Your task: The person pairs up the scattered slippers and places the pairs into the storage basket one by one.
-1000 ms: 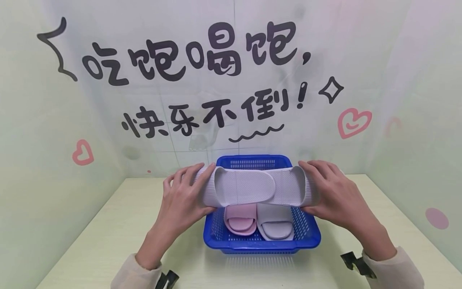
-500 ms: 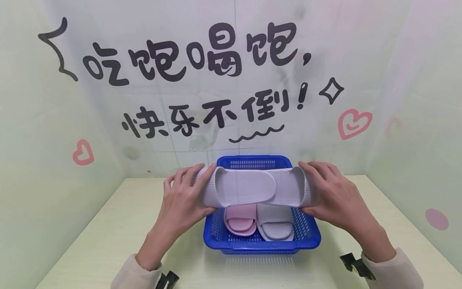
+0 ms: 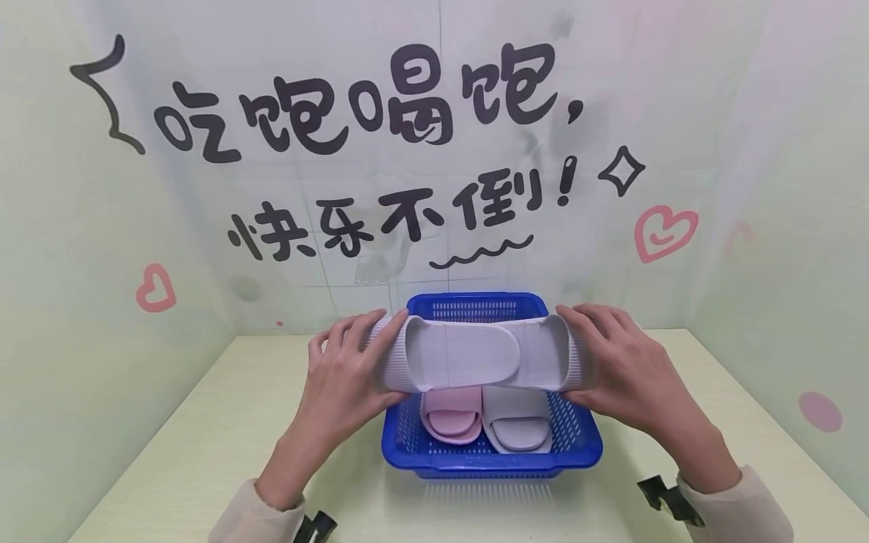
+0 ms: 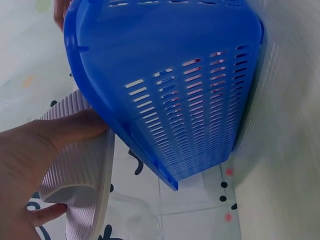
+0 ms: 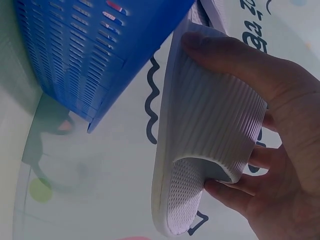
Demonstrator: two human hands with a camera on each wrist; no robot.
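Note:
Pale lavender slippers, one in each hand, are held up level over the blue basket [image 3: 489, 461]. My left hand [image 3: 342, 369] grips the left slipper [image 3: 462, 354] round its ribbed strap, thumb below and fingers above. On the other side, my right hand [image 3: 624, 366] grips the right slipper [image 3: 539, 351] in the same way. The left slipper's rounded end overlaps the right one, insoles facing me. In the right wrist view, a fingertip reaches the strap opening of the ribbed slipper [image 5: 215, 115]. Beneath them, a pink slipper [image 3: 451, 424] and a light grey slipper [image 3: 519, 431] lie in the basket.
The basket stands on a pale wooden table [image 3: 224, 422], its slotted wall [image 4: 190, 110] close to my left hand in the left wrist view. A printed backdrop [image 3: 339, 294] with black lettering rises behind the table and along both sides.
My right hand has shifted very slightly left with its slipper. My left hand, the other slippers and the basket stay as they were.

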